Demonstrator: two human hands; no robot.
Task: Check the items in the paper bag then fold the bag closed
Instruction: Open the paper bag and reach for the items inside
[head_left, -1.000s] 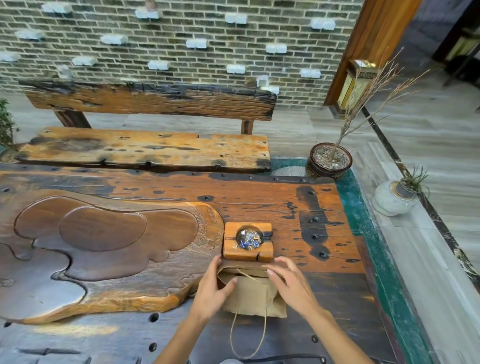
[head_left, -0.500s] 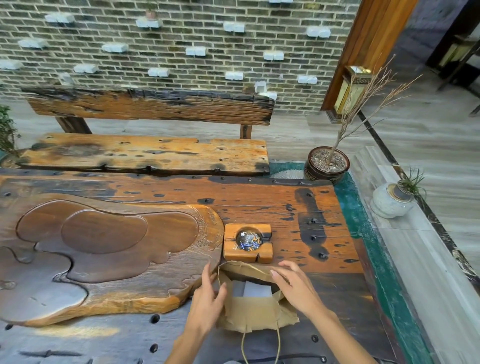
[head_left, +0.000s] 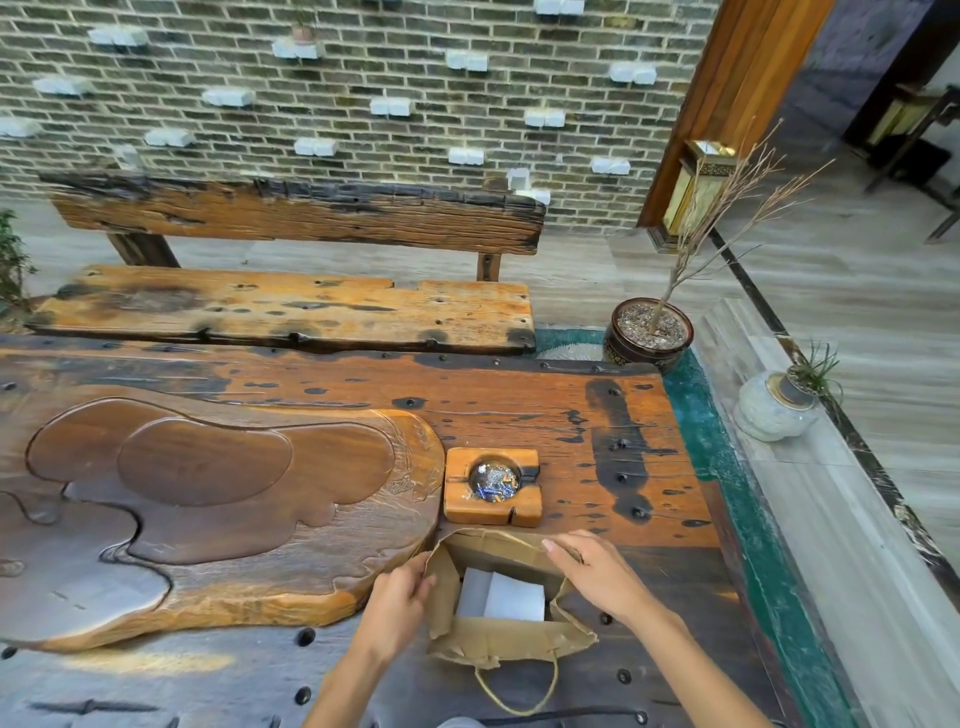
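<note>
While both hands pinch its rim, the brown paper bag (head_left: 498, 636) gapes; left hand (head_left: 397, 605), right hand (head_left: 597, 577), white box (head_left: 501, 597) between the fingers.

Surface I see: dark wooden table (head_left: 519, 395) | landmark: square wooden ashtray (head_left: 492, 486) | carved tea tray (head_left: 208, 509) touching its left | open paper bag (head_left: 498, 634) just nearer me.
</note>
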